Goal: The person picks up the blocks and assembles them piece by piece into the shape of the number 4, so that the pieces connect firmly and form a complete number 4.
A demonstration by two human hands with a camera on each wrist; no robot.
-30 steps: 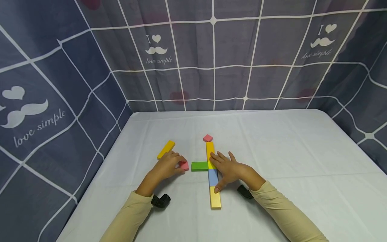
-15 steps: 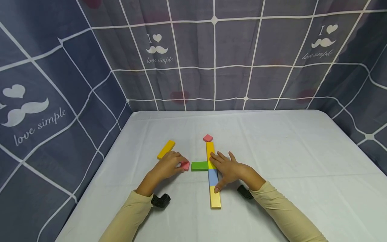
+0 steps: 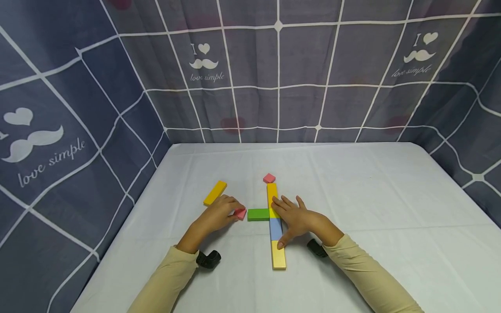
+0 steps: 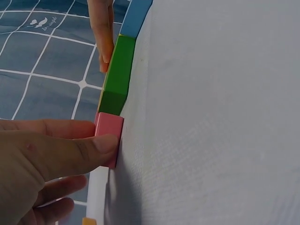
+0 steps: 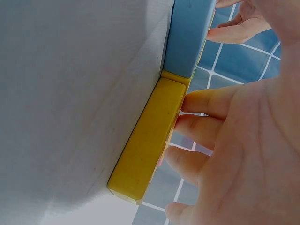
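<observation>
My left hand (image 3: pixel 219 213) pinches a small pink block (image 3: pixel 240 214) between thumb and fingers, just left of a green block (image 3: pixel 258 214). In the left wrist view the thumb lies on the pink block's (image 4: pixel 110 125) face. The green block's right end meets a line made of yellow blocks (image 3: pixel 272 191), a blue block (image 3: pixel 275 229) and a pale yellow block (image 3: pixel 278 258). On this line rests my right hand (image 3: pixel 299 219), fingers extended and spread, fingertips on the yellow part and thumb on the pale yellow block. A pink angular block (image 3: pixel 268 178) lies at the line's far end.
A loose yellow block (image 3: pixel 215 193) lies slanted behind my left hand. White cloth (image 3: pixel 352 182) covers the table, and a grey checked curtain (image 3: pixel 297 108) hangs behind and at the sides. Black wrist cameras (image 3: pixel 208 259) sit under both wrists.
The left hand has shifted the pink block slightly right, nearer the green block, and turned it a little. The right hand has stayed in place on the line of blocks.
</observation>
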